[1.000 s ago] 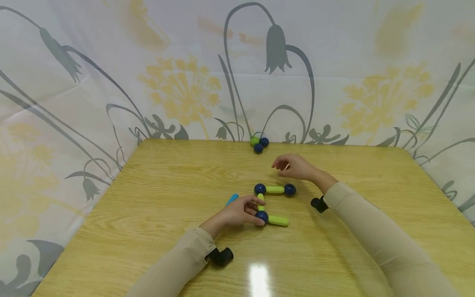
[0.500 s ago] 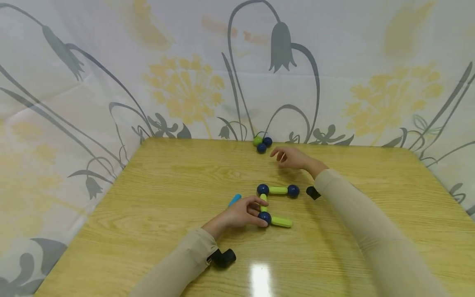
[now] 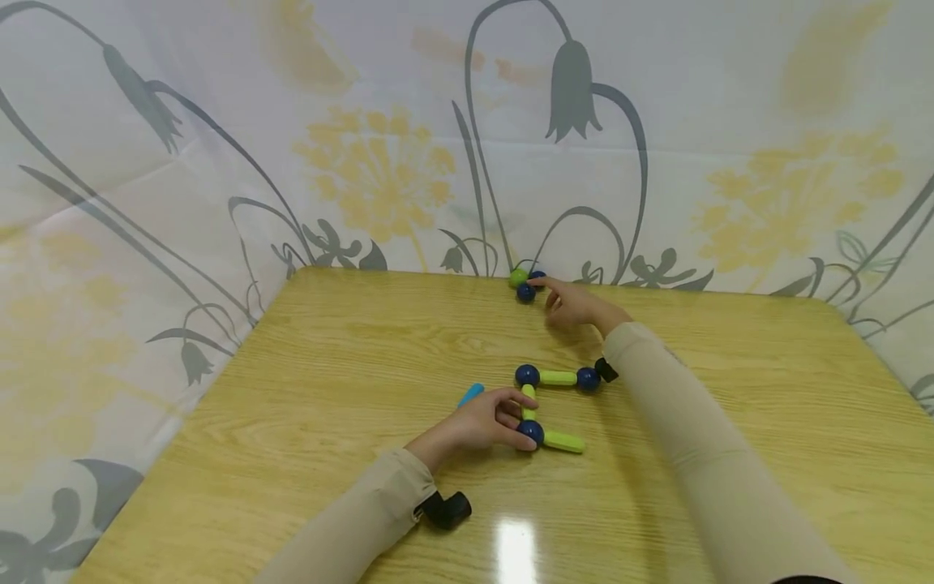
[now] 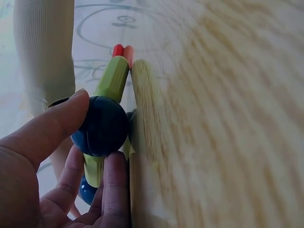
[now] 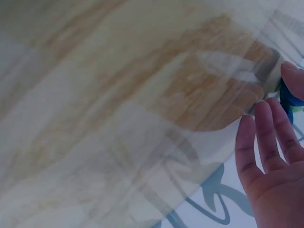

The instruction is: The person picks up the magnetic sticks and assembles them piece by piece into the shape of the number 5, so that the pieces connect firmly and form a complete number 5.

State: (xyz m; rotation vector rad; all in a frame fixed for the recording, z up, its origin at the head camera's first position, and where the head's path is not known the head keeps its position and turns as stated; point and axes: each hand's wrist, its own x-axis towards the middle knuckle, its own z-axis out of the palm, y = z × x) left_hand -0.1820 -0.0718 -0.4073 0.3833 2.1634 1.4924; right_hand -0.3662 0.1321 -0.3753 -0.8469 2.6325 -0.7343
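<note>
My left hand point(image 3: 485, 422) grips a dark blue ball point(image 3: 531, 434) at the near corner of a ball-and-stick shape on the table. In the left wrist view the thumb lies against that ball point(image 4: 105, 126), fingers below. A green stick point(image 3: 563, 442) points right from it, its end red in the left wrist view. Another green stick point(image 3: 529, 402) leads back to a second blue ball point(image 3: 527, 375), joined by a stick point(image 3: 558, 378) to a third point(image 3: 588, 379). At the far edge, my right hand point(image 3: 578, 308) reaches its index finger to a loose blue ball point(image 3: 525, 293).
Beside that ball lie a green ball point(image 3: 519, 277) and another blue ball point(image 3: 538, 276), partly covered by the finger. A blue stick point(image 3: 472, 394) lies behind the left hand. A flower-patterned cloth point(image 3: 387, 97) hangs along the table's point(image 3: 365, 349) far edge.
My right hand has moved back from above the stick shape to the loose balls at the far edge, index finger now extended. The left hand keeps its grip on the corner ball.
</note>
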